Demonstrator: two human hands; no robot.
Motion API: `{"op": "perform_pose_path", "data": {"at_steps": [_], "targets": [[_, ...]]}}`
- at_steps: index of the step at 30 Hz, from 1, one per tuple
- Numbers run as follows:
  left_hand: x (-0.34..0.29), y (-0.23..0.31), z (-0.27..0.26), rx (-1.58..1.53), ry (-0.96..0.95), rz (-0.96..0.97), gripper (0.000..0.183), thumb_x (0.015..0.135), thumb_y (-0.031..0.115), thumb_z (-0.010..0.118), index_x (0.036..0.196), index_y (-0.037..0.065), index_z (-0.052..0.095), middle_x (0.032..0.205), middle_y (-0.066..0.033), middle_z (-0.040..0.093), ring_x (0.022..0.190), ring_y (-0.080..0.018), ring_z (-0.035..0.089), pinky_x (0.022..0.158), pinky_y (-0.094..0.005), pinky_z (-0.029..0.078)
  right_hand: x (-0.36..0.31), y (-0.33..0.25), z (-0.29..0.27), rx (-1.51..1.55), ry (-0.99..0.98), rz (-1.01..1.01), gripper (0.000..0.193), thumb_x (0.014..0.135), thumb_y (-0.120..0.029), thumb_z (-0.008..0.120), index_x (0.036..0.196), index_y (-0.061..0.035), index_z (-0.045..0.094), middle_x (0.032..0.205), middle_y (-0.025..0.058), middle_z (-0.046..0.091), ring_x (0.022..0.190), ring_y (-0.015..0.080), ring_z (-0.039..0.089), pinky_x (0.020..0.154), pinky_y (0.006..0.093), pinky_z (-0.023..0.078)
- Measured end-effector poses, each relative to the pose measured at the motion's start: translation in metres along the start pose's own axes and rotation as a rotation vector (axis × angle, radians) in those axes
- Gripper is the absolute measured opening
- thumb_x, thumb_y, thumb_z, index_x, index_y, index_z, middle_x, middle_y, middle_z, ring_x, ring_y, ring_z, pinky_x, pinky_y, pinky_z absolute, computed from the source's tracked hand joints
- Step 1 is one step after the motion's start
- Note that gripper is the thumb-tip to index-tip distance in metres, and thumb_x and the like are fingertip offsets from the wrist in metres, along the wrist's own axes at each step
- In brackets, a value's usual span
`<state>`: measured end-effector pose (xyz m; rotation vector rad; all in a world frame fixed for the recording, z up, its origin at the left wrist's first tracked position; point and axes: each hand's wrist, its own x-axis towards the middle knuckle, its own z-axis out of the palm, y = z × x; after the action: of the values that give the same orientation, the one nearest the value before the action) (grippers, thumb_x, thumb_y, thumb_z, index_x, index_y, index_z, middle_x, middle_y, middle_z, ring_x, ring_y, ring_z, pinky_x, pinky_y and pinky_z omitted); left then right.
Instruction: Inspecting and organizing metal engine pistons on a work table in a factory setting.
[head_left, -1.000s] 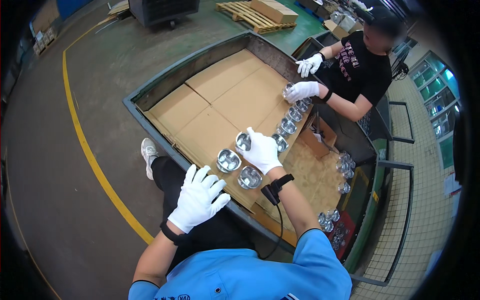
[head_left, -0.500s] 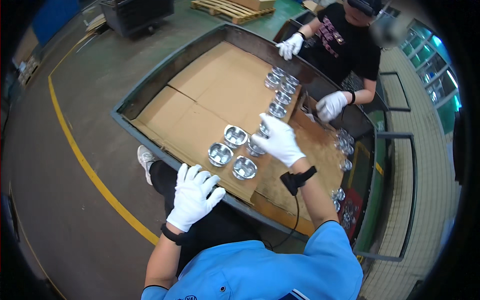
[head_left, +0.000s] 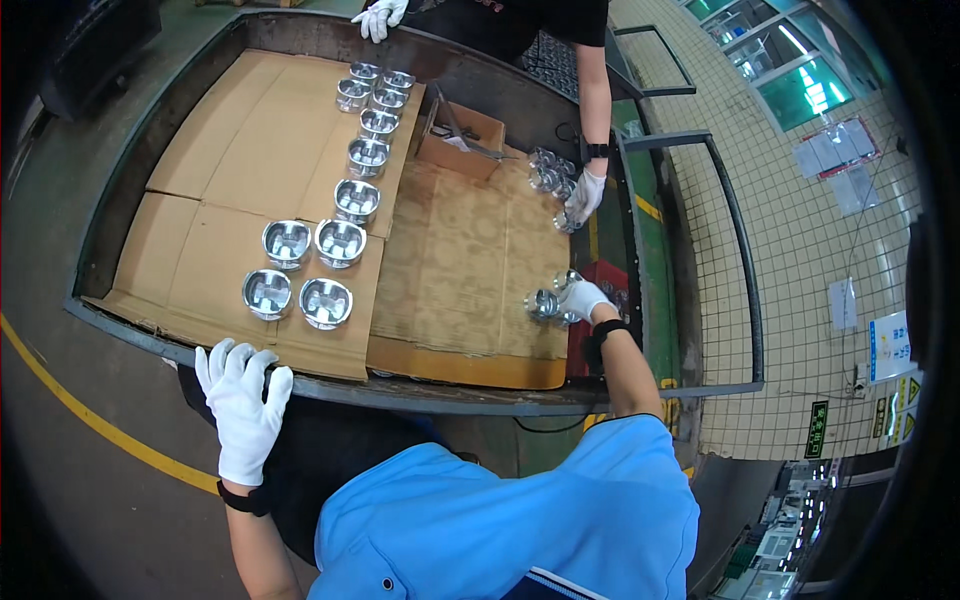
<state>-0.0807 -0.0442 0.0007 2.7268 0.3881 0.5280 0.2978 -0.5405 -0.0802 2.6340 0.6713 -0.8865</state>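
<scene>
Cardboard (head_left: 240,170) lines the bin; right hand (head_left: 583,298) grip pinches piston (head_left: 543,304), left hand (head_left: 243,405) spread.

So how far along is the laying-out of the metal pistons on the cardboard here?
Done: about eleven shiny pistons sit on the cardboard sheets in the metal bin, running from the far end to the near edge. In hand: the right hand is closed around a piston at the bin's right side; the left hand rests open on the near rim. Left: a cluster of pistons by a co-worker's gloved hand, and much bare cardboard.

Pistons (head_left: 338,243) in rows on cardboard (head_left: 225,150) left, cardboard box (head_left: 461,139) behind, inside the tray (head_left: 150,335).
</scene>
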Motion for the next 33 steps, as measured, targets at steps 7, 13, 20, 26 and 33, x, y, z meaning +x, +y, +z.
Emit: {"op": "perform_pose_path", "data": {"at_steps": [7,13,20,26,33], "targets": [[0.003,0.0,-0.003,0.01,0.008,0.03,0.025,0.087,0.03,0.072,0.101,0.008,0.07,0.102,-0.0097,0.063,0.114,-0.0373,0.054,0.111,-0.0615,0.03,0.037,-0.045,0.078,0.118,0.21,0.317,0.03,0.085,-0.016,0.064,0.113,-0.0054,0.07,0.112,0.0261,0.071,0.109,0.0393,0.069,0.094,0.0459,0.055],[-0.001,-0.003,0.002,0.008,0.029,0.027,0.026,0.087,0.031,0.073,0.099,0.008,0.071,0.103,-0.0101,0.063,0.114,-0.0362,0.054,0.112,-0.0607,0.03,0.032,-0.084,0.056,0.064,0.213,-0.261,0.024,0.093,-0.02,0.06,0.107,-0.0066,0.073,0.115,0.0221,0.071,0.106,0.0391,0.069,0.091,0.0467,0.055],[-0.005,-0.004,0.003,0.017,0.082,0.02,0.027,0.086,0.034,0.074,0.097,0.009,0.072,0.103,-0.0106,0.064,0.115,-0.0357,0.054,0.112,-0.0602,0.03,0.022,-0.168,0.001,0.209,0.027,0.093,0.043,0.09,-0.047,0.06,0.098,-0.0085,0.078,0.101,0.0209,0.074,0.1,0.0378,0.071,0.087,0.0452,0.056],[-0.007,-0.007,0.005,-0.038,0.132,0.018,0.025,0.084,0.032,0.074,0.094,0.009,0.073,0.102,-0.0094,0.064,0.114,-0.0336,0.056,0.112,-0.0586,0.031,0.024,-0.176,0.014,0.165,0.15,0.141,0.038,0.086,-0.04,0.064,0.09,-0.0047,0.078,0.093,0.0206,0.075,0.091,0.0371,0.073,0.084,0.0455,0.057],[-0.012,-0.008,0.007,-0.052,0.158,-0.005,0.025,0.084,0.032,0.074,0.094,0.009,0.073,0.1,-0.0079,0.065,0.116,-0.0328,0.056,0.114,-0.0569,0.03,-0.012,-0.194,-0.071,1.217,0.118,-0.186,0.009,0.093,-0.011,0.067,0.096,-0.0021,0.066,0.088,0.0031,0.069,0.076,0.0141,0.068,0.065,0.0292,0.055]]}}
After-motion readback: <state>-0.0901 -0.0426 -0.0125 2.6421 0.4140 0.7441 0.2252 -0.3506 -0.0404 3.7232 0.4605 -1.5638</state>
